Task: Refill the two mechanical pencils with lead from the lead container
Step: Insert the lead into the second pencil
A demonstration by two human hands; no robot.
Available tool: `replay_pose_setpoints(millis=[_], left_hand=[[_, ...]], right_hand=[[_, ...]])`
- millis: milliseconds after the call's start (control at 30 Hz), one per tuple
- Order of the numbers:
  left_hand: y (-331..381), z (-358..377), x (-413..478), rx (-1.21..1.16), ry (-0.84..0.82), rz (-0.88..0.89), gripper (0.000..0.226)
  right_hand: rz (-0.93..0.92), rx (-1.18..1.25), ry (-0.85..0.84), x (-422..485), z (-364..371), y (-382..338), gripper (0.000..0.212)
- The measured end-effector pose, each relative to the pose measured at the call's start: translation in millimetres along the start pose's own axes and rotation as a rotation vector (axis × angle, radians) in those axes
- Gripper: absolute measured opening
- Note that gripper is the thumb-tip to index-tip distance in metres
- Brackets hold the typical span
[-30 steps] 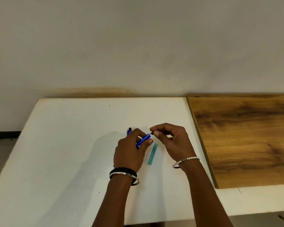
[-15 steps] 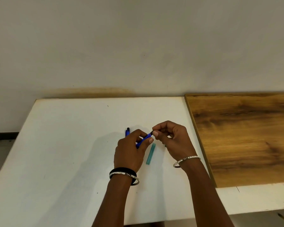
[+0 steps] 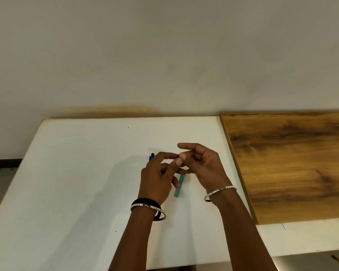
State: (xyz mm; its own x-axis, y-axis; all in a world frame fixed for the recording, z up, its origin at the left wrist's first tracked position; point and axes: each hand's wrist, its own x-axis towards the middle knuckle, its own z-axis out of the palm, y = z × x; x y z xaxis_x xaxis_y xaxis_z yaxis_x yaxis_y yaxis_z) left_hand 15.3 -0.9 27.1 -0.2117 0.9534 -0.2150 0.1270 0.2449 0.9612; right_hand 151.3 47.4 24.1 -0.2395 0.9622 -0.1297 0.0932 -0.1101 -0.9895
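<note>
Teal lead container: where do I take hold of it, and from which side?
Best to pinch the teal lead container at its near end, across the narrow sides, coming from above and the right. It lies flat, pointing away; its far end is hidden beneath the right hand, and the left hand, pinching a blue pencil, crowds its left side.

One head-worn camera looks forward and down from close above the white table, facing the wall.

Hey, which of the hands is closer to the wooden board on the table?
Right. The right hand is beside the edge of the wooden board; the left hand, pinching a blue mechanical pencil, is on the right hand's far side, farther off.
</note>
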Motion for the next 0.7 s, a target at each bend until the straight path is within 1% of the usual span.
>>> replay_pose_setpoints(millis=[100, 200, 233, 300, 367, 433, 533, 567, 633, 700], left_hand=[[2.3, -0.2, -1.7, -0.070, -0.052, -0.039, 0.030], [3.9, -2.3, -2.3, -0.147, -0.103, -0.059, 0.036], [4.4, -2.4, -2.1, -0.174, -0.119, -0.068, 0.036], [4.3, -2.8, -0.4, -0.177, -0.141, -0.088, 0.034], [2.6, -5.1, 1.3, -0.153, -0.156, -0.105, 0.027], [0.4, -8.7, 1.7, -0.160, -0.174, -0.116, 0.019], [-0.3, -10.5, 0.6, -0.145, -0.254, -0.129, 0.016], [0.0, -9.6, -0.3, -0.125, -0.292, -0.135, 0.016], [-0.4, -7.7, -1.8, -0.093, -0.348, -0.153, 0.017], [-0.9, -7.3, -2.5, -0.087, -0.369, -0.166, 0.016]], right_hand=[[0.071, 0.160, -0.058, -0.8, 3.8, 1.0, 0.018], [0.093, 0.169, -0.080, -1.4, 2.7, 0.4, 0.018], [0.089, 0.178, -0.058, -0.8, 2.9, -0.7, 0.019], [0.086, 0.255, 0.051, 1.1, 3.1, -2.1, 0.022], [0.110, 0.436, 0.200, 2.7, -0.7, -3.9, 0.024], [0.124, 0.678, 0.289, 2.9, -8.4, -4.5, 0.028], [0.122, 0.987, 0.305, 2.9, -17.1, -4.1, 0.043], [0.122, 1.061, 0.294, 3.0, -18.5, -4.1, 0.044], [0.087, 1.171, 0.265, 2.8, -21.3, -4.3, 0.038], [0.033, 1.204, 0.226, 0.4, -25.4, -4.6, 0.043]])
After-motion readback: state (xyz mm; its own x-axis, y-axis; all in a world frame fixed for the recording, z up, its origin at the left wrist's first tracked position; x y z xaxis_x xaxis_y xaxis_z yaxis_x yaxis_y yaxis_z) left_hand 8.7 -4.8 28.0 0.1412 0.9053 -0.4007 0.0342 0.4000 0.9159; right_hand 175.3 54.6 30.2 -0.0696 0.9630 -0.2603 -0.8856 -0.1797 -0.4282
